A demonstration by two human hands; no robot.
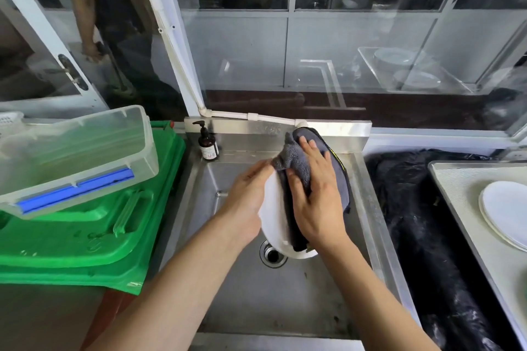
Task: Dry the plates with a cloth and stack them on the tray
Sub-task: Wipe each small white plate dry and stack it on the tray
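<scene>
Left hand point(247, 202) gripping the left rim of a tilted white plate point(275, 216) over the sink point(288, 293), right hand point(316, 196) pressing a grey cloth point(313, 168) flat-fingered against it; a wet rim could slip and strike steel, well left of the stacked plates point(506, 214) on the tray point(462, 194).

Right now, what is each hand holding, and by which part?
The left hand grips the white plate by its left rim, over the sink. The right hand presses the grey cloth flat against the plate's face.
</scene>
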